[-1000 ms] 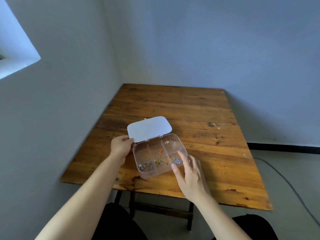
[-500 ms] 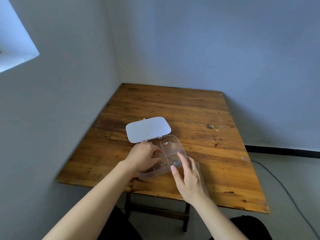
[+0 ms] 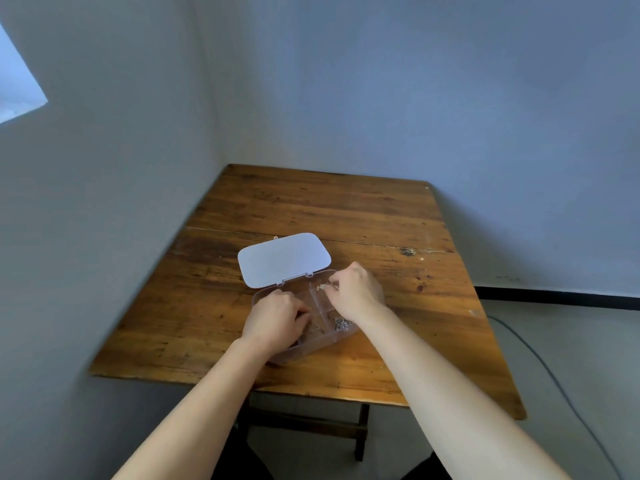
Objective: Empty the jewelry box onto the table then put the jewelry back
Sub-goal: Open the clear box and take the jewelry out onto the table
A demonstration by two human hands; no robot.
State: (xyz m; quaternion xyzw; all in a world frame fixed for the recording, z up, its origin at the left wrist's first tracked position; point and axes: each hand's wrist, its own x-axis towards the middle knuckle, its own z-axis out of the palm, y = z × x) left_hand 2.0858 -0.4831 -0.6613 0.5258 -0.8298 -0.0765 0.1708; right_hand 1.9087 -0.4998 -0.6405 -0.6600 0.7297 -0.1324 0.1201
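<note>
A clear plastic jewelry box (image 3: 322,344) with compartments lies open on the wooden table (image 3: 346,216), its white lid (image 3: 284,258) folded back behind it. My left hand (image 3: 275,320) reaches into the middle compartments, fingers curled down; what they touch is hidden. My right hand (image 3: 356,289) is over the far right compartment, fingertips pinched at a small silver piece (image 3: 322,286). Another silver piece (image 3: 341,323) lies in the near right compartment beside my right wrist.
The table stands in a corner, walls close on the left and behind. Its front edge is just below the box. A cable (image 3: 540,362) runs along the floor to the right. Dark knots (image 3: 407,251) mark the wood.
My right hand has moved from the box's near right edge up to the far right compartment and pinched at the silver piece. My left hand stays inside the box.
</note>
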